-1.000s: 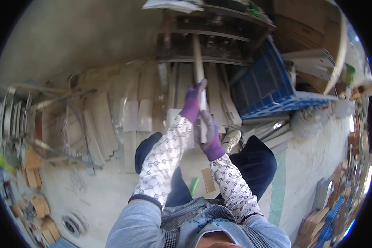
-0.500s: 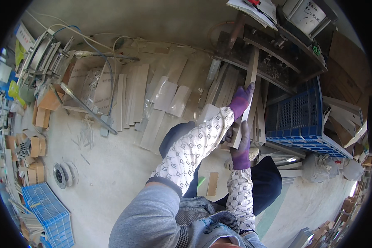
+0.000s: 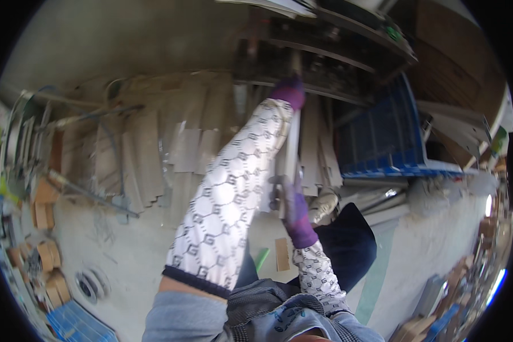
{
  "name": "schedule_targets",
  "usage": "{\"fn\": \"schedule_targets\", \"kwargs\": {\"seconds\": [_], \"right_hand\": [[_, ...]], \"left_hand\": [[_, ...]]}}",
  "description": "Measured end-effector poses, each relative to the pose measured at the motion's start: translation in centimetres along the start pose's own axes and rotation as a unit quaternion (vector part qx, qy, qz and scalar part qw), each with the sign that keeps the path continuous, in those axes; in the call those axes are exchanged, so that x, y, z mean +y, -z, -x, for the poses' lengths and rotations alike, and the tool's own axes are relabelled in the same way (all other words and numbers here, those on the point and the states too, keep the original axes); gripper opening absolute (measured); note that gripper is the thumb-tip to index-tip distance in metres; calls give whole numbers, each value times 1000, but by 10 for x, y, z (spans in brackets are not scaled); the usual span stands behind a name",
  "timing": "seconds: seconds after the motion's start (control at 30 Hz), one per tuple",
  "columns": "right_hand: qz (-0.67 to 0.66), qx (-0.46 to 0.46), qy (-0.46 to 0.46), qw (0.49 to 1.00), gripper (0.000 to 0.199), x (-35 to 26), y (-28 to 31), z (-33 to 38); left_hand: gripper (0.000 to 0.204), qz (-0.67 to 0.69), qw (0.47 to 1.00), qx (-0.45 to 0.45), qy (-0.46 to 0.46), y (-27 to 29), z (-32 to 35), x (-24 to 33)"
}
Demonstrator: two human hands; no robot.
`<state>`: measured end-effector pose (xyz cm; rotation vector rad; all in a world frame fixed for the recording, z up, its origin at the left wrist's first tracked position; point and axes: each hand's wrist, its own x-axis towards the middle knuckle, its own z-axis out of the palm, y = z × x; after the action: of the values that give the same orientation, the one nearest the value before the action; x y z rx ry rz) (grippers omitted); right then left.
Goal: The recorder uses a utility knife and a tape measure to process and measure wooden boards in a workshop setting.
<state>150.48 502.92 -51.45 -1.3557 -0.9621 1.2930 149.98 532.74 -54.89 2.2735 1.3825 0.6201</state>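
Observation:
A long, pale flat strip (image 3: 292, 145) runs from my right hand up toward the dark metal machine (image 3: 325, 71). My left hand (image 3: 289, 91), in a purple glove and blurred, is closed on the strip's far part at the machine's front edge. Nearer my body, my right hand (image 3: 293, 211), in a purple and grey glove, has its fingers wrapped around the near end. The strip's far end passes under my left hand into the machine, where its tip is hard to make out.
More long strips (image 3: 310, 151) lie under and beside the machine. A blue plastic crate (image 3: 382, 131) stands to the right. Flat pale pieces (image 3: 188, 148) cover the floor at left, near a metal rod (image 3: 91, 194). A spool (image 3: 91, 285) and another blue crate (image 3: 80, 325) sit lower left.
My left hand has slid farther up the strip, to the machine's edge. My right hand stays at the near end. The whole view has shifted and blurred.

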Motion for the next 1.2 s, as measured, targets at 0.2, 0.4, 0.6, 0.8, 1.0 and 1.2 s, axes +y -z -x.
{"fn": "schedule_targets", "kwargs": {"seconds": [0.2,0.4,0.6,0.8,1.0,1.2], "right_hand": [[139,-1,168,976,68,48,22,-11],[2,24,-42,999,73,19,13,21],[-34,-43,-95,994,77,37,46,75],[54,65,25,996,88,35,81,24],[116,105,90,984,85,36,80,-4],[109,112,70,985,81,34,79,-7]], "left_hand": [[46,-21,999,-45,3,13,-13,13],[49,72,975,-125,169,11,22,37],[62,425,847,-75,309,0,112,28],[53,541,821,-16,182,-24,134,51],[52,597,790,0,139,-49,108,39],[53,557,817,-19,148,-51,104,40]]}}
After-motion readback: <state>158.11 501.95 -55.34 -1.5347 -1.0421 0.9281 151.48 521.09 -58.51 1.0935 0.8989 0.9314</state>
